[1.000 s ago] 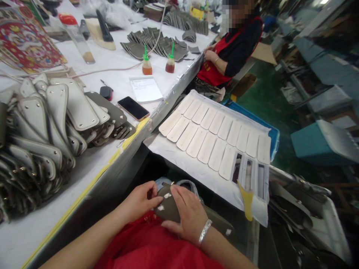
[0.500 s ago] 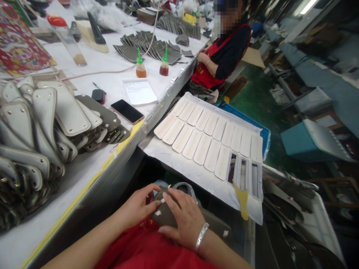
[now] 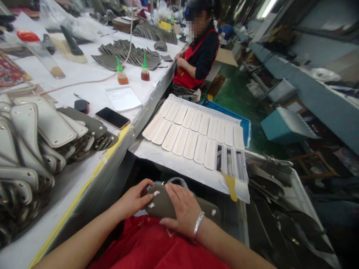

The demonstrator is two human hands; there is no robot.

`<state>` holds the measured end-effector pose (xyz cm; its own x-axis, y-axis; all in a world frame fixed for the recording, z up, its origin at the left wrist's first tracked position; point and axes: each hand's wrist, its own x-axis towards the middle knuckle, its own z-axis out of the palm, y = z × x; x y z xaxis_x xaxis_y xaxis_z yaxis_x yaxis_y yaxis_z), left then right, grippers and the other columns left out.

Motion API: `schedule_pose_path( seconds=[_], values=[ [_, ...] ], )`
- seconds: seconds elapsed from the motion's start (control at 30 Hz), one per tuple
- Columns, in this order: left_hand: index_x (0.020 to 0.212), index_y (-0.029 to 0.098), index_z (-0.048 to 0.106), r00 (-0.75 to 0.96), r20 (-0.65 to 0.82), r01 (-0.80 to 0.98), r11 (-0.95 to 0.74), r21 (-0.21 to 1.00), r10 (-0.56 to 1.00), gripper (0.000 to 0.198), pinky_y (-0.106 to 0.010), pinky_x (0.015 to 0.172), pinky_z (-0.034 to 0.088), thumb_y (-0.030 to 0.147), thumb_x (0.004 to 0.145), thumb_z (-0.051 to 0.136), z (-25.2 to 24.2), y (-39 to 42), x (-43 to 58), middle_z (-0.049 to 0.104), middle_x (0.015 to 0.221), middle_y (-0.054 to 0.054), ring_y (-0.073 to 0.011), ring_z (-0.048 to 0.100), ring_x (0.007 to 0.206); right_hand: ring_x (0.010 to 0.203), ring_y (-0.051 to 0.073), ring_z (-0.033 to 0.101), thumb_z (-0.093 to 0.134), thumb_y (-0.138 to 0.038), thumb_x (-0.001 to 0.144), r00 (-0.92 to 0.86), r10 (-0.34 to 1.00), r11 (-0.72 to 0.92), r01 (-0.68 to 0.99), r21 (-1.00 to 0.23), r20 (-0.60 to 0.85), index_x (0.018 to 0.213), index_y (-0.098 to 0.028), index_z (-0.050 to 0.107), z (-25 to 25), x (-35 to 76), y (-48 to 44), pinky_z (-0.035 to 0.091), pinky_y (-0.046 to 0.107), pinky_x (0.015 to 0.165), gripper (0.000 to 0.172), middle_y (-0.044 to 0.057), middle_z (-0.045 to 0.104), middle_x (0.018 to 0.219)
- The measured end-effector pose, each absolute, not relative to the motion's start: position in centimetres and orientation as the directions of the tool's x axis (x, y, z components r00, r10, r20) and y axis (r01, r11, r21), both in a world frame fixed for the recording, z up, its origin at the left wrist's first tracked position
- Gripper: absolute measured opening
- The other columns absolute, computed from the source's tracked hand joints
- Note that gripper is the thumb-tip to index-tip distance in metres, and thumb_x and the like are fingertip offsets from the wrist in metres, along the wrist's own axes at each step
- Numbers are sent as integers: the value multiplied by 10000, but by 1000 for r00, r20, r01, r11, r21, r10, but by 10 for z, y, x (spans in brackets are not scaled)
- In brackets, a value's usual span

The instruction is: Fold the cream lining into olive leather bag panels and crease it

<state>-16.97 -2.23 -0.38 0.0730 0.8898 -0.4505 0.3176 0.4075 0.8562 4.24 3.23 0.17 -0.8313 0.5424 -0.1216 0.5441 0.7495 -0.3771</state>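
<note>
While the olive leather piece rests on the red apron at lower centre of the frame, the left hand pinches its left end with curled fingers. The right hand clasps it from above, fingers spread, thumb at the near edge.

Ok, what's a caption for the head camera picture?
Left hand and right hand hold an olive leather piece over red cloth.

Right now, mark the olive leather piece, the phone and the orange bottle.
olive leather piece point(image 3: 160, 205): head view, its bare upper face.
phone point(image 3: 112, 118): head view, middle of the dark screen.
orange bottle point(image 3: 122, 78): head view, body below the green nozzle.
</note>
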Motion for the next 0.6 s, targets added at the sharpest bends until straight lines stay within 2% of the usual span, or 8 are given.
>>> schedule_pose_path(
  seconds=[0.07,0.13,0.23,0.3,0.37,0.47,0.6],
  values=[
    [1065,201,478,103,-433,452,346,822,895,319,-264,600,444,325,772,474,2,-21,-173,562,741,25,-153,550,658,1245,320,304,517,-700,694,-806,577,734,583,-347,-133,1398,-144,254,1,51,28,240,497,1012,935,132,315,1420],
    [1128,185,491,121,-365,624,215,751,923,405,-332,780,454,297,739,508,11,-16,-173,603,965,-43,-204,569,870,1253,318,286,486,-701,714,-805,579,740,587,-329,-133,1397,-147,257,1,54,25,231,499,1009,908,123,295,1432],
    [1255,168,429,207,-174,743,-39,668,963,519,-360,996,346,219,741,487,24,-8,-158,480,1280,-91,-222,440,1169,1250,316,283,490,-687,720,-811,573,753,578,-314,-117,1386,-120,275,2,52,23,234,489,1006,900,141,307,1423],
    [1303,158,378,301,-77,740,-182,647,951,498,-342,1032,315,277,823,433,25,-4,-140,438,1343,-90,-200,385,1234,1234,316,306,517,-687,697,-811,574,753,578,-314,-116,1378,-112,289,4,49,23,243,477,1004,921,151,343,1399],
    [1331,133,341,362,-22,772,-286,568,932,565,-385,1041,298,448,865,389,19,-3,-122,439,1350,-116,-226,382,1241,1225,314,322,528,-697,675,-800,587,740,593,-318,-126,1370,-102,304,5,49,23,237,465,1013,942,156,383,1369],
    [1362,89,288,405,15,839,-378,391,914,787,-459,1045,243,644,809,358,6,-7,-109,410,1367,-164,-287,365,1248,1263,309,282,505,-720,672,-805,574,742,589,-321,-151,1378,-69,275,7,62,23,196,448,1044,987,171,350,1389],
    [1380,88,241,522,-5,810,-494,316,853,973,-443,1023,238,766,696,379,0,-12,-112,387,1381,-174,-300,385,1218,1278,323,257,523,-728,651,-804,565,756,595,-273,-189,1402,-51,196,7,102,26,189,468,1043,1062,185,269,1430]
  ],
)
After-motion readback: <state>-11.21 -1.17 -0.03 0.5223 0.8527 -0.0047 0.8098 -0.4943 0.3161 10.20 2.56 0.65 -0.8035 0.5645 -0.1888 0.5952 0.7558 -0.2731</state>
